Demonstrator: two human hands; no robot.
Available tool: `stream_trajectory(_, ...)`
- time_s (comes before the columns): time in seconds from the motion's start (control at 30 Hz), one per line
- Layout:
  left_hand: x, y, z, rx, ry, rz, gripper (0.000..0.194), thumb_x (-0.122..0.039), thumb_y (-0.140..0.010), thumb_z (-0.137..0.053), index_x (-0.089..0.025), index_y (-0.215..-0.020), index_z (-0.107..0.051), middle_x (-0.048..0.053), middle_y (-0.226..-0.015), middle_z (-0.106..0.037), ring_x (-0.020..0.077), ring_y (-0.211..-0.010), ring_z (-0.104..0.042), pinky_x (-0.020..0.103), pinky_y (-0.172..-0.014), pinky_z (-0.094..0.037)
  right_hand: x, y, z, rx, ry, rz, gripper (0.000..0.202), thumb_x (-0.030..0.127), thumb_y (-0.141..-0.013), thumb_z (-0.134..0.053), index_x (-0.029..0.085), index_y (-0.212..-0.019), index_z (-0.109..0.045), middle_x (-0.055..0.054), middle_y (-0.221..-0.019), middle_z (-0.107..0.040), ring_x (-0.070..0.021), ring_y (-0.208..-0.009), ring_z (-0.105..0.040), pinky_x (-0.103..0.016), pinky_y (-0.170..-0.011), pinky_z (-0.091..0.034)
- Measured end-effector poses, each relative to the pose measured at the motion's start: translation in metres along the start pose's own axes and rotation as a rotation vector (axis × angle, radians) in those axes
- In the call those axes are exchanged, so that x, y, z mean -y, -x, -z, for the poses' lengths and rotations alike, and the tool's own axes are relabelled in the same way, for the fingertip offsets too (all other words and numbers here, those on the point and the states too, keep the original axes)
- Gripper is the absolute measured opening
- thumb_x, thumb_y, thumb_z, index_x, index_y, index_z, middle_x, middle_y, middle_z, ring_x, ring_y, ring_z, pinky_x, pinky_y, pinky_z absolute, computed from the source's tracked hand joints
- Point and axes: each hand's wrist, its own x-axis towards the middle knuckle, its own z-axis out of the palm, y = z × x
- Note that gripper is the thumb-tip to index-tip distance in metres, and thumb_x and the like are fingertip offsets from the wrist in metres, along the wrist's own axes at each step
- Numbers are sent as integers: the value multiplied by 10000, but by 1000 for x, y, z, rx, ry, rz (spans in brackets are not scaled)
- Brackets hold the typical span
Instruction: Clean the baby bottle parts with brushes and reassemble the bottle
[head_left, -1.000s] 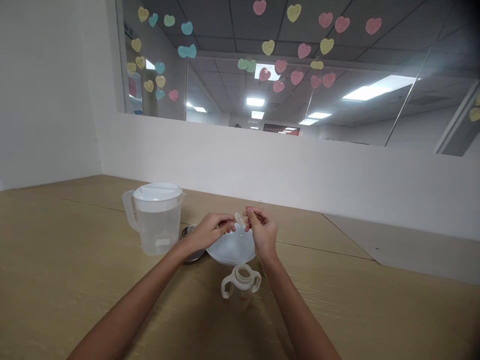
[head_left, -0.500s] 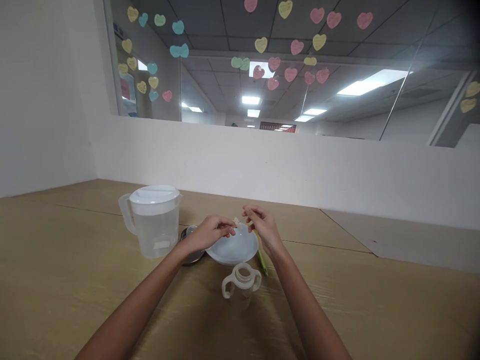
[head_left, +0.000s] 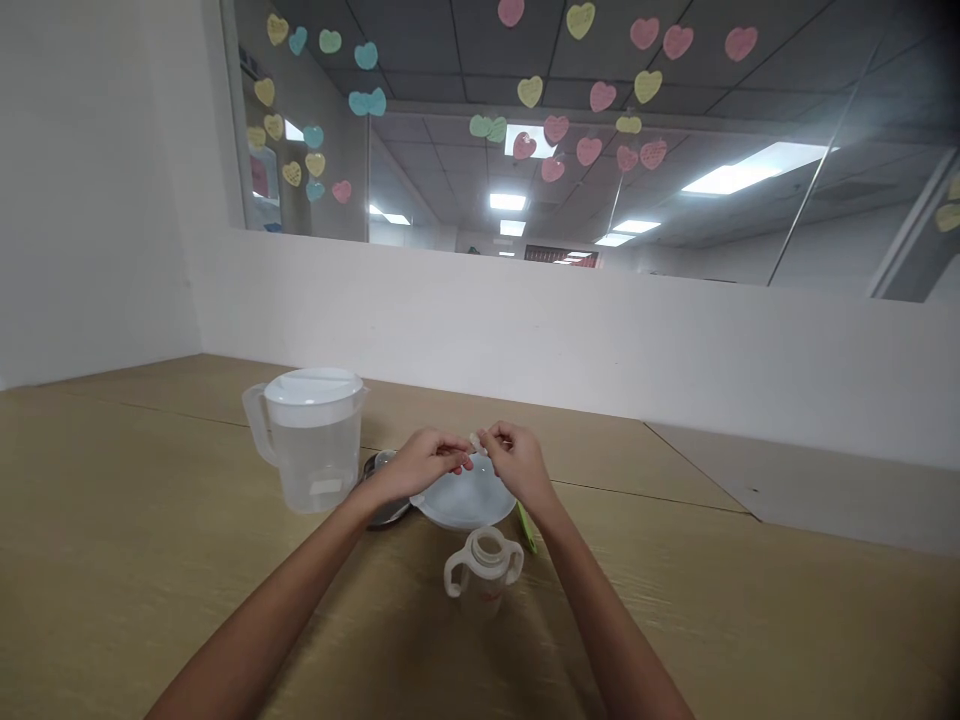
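Note:
Above a pale translucent bowl (head_left: 465, 500), my left hand (head_left: 431, 462) and my right hand (head_left: 516, 462) come close together. Between their fingertips is a small whitish, clear piece (head_left: 476, 442), too small to name. My right thumb and fingers are pinched on it. The left fingers are bent together at its other side; whether they also grip it is hard to tell. Nearer to me than the bowl stands an open two-handled bottle (head_left: 486, 570), upright, with no lid on it. A green handle (head_left: 526, 528) lies at the bowl's right, partly behind my right wrist.
A lidded clear pitcher (head_left: 319, 445) with its handle to the left stands left of the bowl. Between them is a dark round dish (head_left: 386, 512) with a clear object on it, partly hidden by my left hand. A white wall (head_left: 450, 310) rises behind the table.
My right hand has moved left and closed its fingers on the small piece. My left hand has barely moved. The view has shifted slightly.

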Motion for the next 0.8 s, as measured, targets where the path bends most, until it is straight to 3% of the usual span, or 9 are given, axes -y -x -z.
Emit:
stream_trajectory(0.17,-8,2,3,3,26,-8,314,-341,-797,-498,-118,-939,-668,63,-831,-678,167,-758,-587,260,-720,-445,0,-7,21,-169,-37,-38,346,470,-700,-548,151,-571,-595,2,-494,-518,-106,-467,-439,-230,-465,-333)
stream_trajectory(0.33,-15,3,2,37,-26,-59,305,-355,-819,-476,-141,-812,-693,49,-800,-680,171,-780,-589,244,-726,-430,-5,-14,50,-249,-184,-152,406,542,-626,-613,138,-581,-600,19,-481,-490,-68,-378,-353,-231,-401,-284)
stream_trajectory(0.67,-19,4,3,90,22,-35,293,-350,-806,-496,-133,-784,-691,61,-952,-691,204,-966,-587,250,-829,-406,-2,-14,65,-351,-319,-210,320,435,-612,-660,129,-571,-577,43,-459,-456,-39,-335,-338,-198,-313,-249)
stream_trajectory(0.8,-24,5,4,100,8,-22,292,-342,-800,-500,-127,-798,-697,65,-916,-696,204,-930,-596,251,-811,-412,-6,-15,78,-402,-342,-208,296,403,-617,-668,126,-574,-574,48,-464,-452,-32,-334,-345,-186,-302,-254)
